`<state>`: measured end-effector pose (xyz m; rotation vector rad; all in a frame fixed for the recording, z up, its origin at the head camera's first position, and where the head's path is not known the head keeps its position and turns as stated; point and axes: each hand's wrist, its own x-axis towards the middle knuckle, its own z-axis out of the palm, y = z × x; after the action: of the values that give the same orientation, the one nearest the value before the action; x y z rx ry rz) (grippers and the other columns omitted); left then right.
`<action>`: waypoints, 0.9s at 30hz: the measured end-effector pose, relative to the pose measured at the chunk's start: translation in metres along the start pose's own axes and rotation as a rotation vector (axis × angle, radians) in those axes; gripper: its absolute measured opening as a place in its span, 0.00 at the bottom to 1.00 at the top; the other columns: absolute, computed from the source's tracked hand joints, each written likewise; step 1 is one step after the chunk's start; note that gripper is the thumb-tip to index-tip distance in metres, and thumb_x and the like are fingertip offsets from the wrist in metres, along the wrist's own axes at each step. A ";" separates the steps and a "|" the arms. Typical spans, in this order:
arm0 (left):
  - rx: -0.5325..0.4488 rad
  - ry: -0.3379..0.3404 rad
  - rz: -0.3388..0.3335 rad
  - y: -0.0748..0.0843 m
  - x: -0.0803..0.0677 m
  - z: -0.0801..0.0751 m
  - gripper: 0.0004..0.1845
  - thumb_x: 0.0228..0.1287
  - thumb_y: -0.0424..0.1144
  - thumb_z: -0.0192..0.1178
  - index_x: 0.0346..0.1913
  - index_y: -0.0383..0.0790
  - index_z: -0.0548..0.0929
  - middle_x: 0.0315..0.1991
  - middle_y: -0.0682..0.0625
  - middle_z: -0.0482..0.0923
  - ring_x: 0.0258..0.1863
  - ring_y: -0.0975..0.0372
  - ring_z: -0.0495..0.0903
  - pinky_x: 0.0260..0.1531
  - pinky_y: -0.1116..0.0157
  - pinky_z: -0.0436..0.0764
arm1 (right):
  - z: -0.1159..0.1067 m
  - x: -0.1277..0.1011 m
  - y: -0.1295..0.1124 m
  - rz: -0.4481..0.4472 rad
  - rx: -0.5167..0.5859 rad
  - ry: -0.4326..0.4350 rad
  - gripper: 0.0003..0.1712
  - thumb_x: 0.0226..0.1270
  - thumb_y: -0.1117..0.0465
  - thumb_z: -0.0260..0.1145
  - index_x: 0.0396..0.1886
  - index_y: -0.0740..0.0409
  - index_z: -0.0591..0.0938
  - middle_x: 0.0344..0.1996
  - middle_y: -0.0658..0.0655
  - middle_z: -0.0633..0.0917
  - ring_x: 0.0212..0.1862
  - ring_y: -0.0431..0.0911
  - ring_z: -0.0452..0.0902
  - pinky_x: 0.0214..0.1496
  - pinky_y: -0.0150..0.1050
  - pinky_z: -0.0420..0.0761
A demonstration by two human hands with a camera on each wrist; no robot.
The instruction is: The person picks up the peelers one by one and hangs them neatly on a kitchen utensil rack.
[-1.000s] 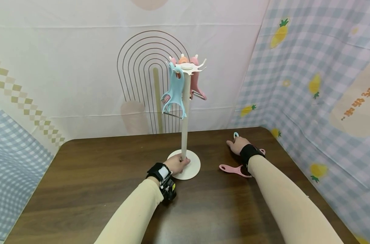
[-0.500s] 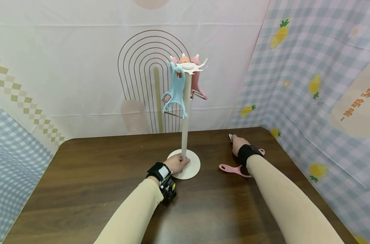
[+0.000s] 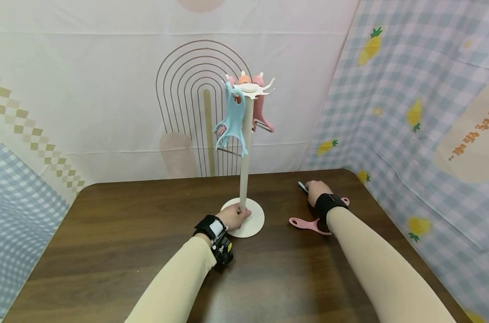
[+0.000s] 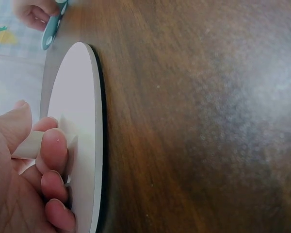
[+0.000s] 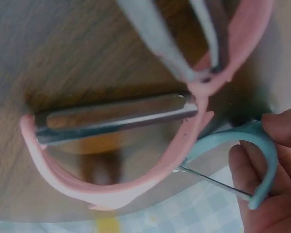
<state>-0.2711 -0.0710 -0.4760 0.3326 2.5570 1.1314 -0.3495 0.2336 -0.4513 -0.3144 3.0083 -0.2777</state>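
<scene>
Near its base (image 3: 255, 223), a tall white stand (image 3: 246, 175) is gripped by my left hand (image 3: 233, 217); the left wrist view has the fingers curled round the pole. My right hand (image 3: 318, 191) pinches a light-blue peeler (image 3: 302, 186) by its forked head, as the right wrist view shows with the blue fork (image 5: 266, 155) between thumb and fingers. The blue handle points away to the left. Two pink peelers lie by that hand: one (image 3: 306, 224) nearer me, another (image 3: 345, 201) mostly hidden behind the wrist.
From the stand's top hooks hang blue peelers (image 3: 233, 117), a pink peeler (image 3: 258, 107) and an orange one (image 3: 243, 79), partly hidden. Bare hooks (image 3: 270, 84) stick out on the right side. The brown table (image 3: 127, 233) ends at cloth-covered walls behind and to the right.
The blue peeler has turned, its handle now swung out left of my right hand, and that hand's fingers have closed on it. My left hand stays on the pole.
</scene>
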 end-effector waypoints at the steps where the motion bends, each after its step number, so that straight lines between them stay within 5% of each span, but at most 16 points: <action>1: -0.001 -0.002 0.003 0.000 0.000 0.000 0.13 0.76 0.45 0.50 0.41 0.37 0.75 0.15 0.51 0.70 0.18 0.62 0.70 0.25 0.67 0.69 | 0.000 0.000 0.000 -0.001 -0.003 -0.003 0.13 0.65 0.76 0.56 0.45 0.68 0.83 0.37 0.65 0.84 0.42 0.59 0.78 0.47 0.53 0.75; 8: 0.003 -0.002 0.015 -0.001 0.000 0.000 0.13 0.75 0.45 0.50 0.40 0.38 0.75 0.15 0.51 0.70 0.17 0.62 0.70 0.24 0.67 0.69 | -0.001 0.000 0.004 0.025 0.022 0.006 0.13 0.67 0.74 0.57 0.47 0.65 0.83 0.39 0.64 0.84 0.42 0.58 0.78 0.46 0.54 0.76; 14: 0.010 0.004 0.008 0.001 -0.002 -0.002 0.13 0.75 0.45 0.50 0.41 0.37 0.75 0.15 0.51 0.70 0.17 0.62 0.70 0.24 0.67 0.68 | -0.011 0.000 0.000 -0.032 0.077 0.121 0.10 0.67 0.68 0.63 0.46 0.65 0.84 0.38 0.63 0.85 0.41 0.57 0.80 0.45 0.53 0.77; 27: 0.008 -0.009 0.007 0.001 -0.002 -0.002 0.12 0.75 0.45 0.50 0.40 0.38 0.75 0.15 0.51 0.70 0.18 0.62 0.70 0.24 0.67 0.68 | -0.070 -0.015 -0.056 -0.179 0.311 0.360 0.14 0.72 0.63 0.61 0.54 0.62 0.81 0.41 0.62 0.86 0.37 0.51 0.82 0.37 0.46 0.76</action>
<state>-0.2703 -0.0720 -0.4739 0.3473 2.5554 1.1205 -0.3328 0.1953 -0.3708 -0.5559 3.2087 -0.8967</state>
